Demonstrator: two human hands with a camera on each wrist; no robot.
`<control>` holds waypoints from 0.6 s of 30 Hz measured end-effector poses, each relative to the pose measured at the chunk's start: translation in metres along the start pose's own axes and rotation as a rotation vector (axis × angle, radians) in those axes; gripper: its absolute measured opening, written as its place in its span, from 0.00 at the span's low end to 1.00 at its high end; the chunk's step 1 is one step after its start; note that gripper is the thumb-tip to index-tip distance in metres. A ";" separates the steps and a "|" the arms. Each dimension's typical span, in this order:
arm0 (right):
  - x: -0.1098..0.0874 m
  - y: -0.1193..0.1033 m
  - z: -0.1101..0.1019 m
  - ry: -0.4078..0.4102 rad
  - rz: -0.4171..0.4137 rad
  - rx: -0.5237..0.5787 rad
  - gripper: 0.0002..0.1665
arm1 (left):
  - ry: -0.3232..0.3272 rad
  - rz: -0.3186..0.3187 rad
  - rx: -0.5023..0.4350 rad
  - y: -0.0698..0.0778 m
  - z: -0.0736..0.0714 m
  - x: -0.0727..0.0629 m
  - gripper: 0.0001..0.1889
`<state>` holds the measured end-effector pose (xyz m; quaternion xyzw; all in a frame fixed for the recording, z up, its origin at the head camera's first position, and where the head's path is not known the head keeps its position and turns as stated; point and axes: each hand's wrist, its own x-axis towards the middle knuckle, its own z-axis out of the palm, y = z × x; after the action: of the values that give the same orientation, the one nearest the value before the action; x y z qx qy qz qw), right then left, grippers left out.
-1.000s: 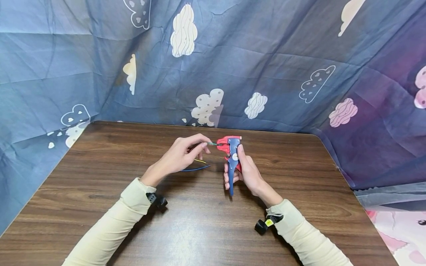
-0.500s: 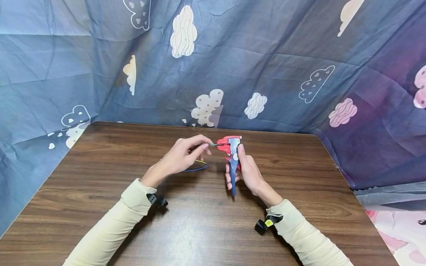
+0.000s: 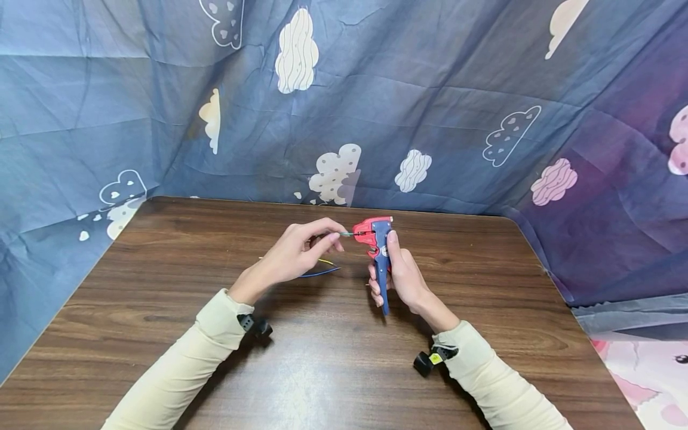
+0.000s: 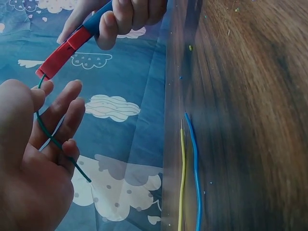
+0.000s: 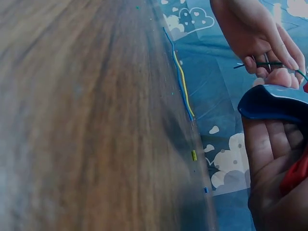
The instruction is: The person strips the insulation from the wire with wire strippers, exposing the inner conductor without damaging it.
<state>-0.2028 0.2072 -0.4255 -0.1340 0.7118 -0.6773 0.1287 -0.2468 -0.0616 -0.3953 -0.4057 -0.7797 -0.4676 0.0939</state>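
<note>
In the head view my left hand [image 3: 295, 251] pinches a thin green wire [image 4: 82, 172] between thumb and forefinger. The wire's far end runs to the red nose of a wire stripper [image 3: 382, 254], and its loose end trails across my palm in the left wrist view. My right hand [image 3: 407, 278] grips the stripper's blue handle, thumb along its side and fingers wrapped behind. Both hands are held above the table. Below the left hand lie a yellow wire [image 4: 182, 178] and a blue wire [image 4: 195, 159], side by side; bare metal shows at the yellow one's tip.
On the brown wooden table [image 3: 333, 370] are small scraps, among them a yellow piece of insulation [image 5: 194, 155] and a blue piece [image 5: 206, 190]. A dark blue cloth [image 3: 430, 77] with cloud prints hangs behind the table's far edge.
The wire stripper has shifted slightly right, its handle's lower end swinging right too. My left hand has followed a little to the right, still pinching the green wire.
</note>
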 end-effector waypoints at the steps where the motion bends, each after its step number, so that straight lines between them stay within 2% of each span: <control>1: 0.000 0.000 0.000 -0.004 0.001 0.006 0.57 | 0.001 0.002 0.001 0.000 0.000 0.000 0.10; 9: 0.001 0.002 -0.003 -0.077 0.011 0.107 0.56 | 0.007 -0.010 0.031 0.001 0.002 0.000 0.11; 18: 0.002 0.000 -0.009 -0.296 0.081 0.196 0.58 | 0.028 -0.035 0.042 -0.003 0.002 -0.001 0.11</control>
<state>-0.2075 0.2149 -0.4246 -0.1903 0.6206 -0.7105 0.2717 -0.2478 -0.0610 -0.3988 -0.3834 -0.7949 -0.4584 0.1052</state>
